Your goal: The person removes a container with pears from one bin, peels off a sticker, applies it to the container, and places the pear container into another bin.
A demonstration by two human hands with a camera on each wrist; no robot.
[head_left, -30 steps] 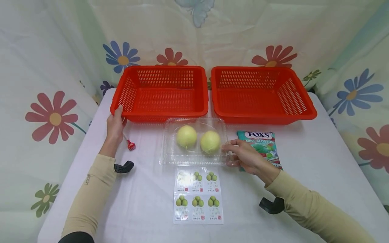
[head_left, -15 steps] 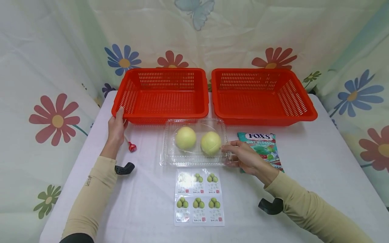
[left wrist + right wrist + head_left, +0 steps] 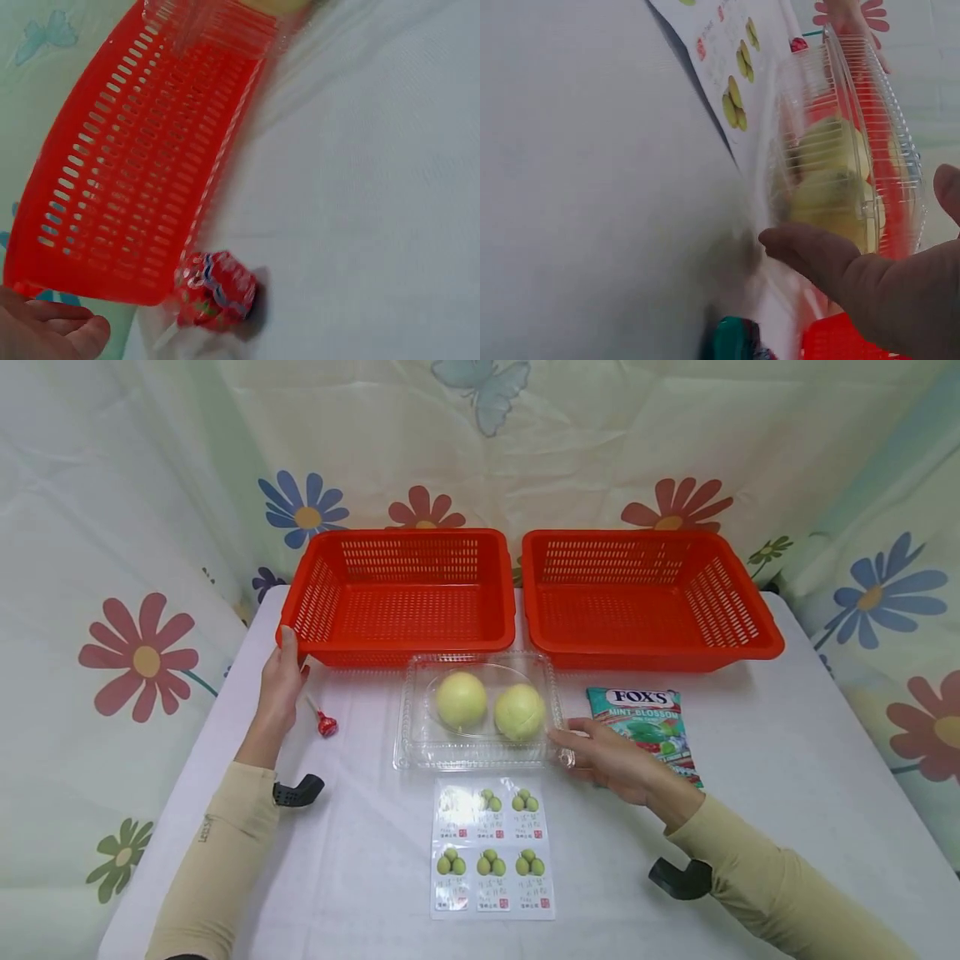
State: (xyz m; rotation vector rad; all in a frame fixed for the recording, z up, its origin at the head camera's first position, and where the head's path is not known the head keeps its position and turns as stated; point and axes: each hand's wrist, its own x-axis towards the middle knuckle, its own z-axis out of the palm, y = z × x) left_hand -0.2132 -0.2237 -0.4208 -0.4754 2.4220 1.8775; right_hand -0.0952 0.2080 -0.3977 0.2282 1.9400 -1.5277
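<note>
Near the front left corner of the left red plastic basket (image 3: 420, 657), my left hand (image 3: 276, 685) has its thumb at the rim. In the left wrist view its fingertips (image 3: 90, 337) lie loosely bent just outside that corner. A lidded clear plastic box (image 3: 412, 727) holds two round, pale green fruits (image 3: 520, 712). Beside the right end of the box is my right hand (image 3: 615, 764), its fingertips overlapping the box's edge in the head view. The right wrist view shows thumb and fingers spread apart, with nothing between them.
A red-wrapped lollipop (image 3: 326, 724) lies by the left hand. A second red basket (image 3: 652, 658) stands at the back right, with a teal candy bag (image 3: 637, 714) in front. A sticker sheet (image 3: 492, 852) lies before the box, on the white-covered table (image 3: 352, 868).
My left hand has shifted slightly left and down from its hold on the basket corner. The right hand's fingers have slid a little toward me along the box. Box and baskets stay put.
</note>
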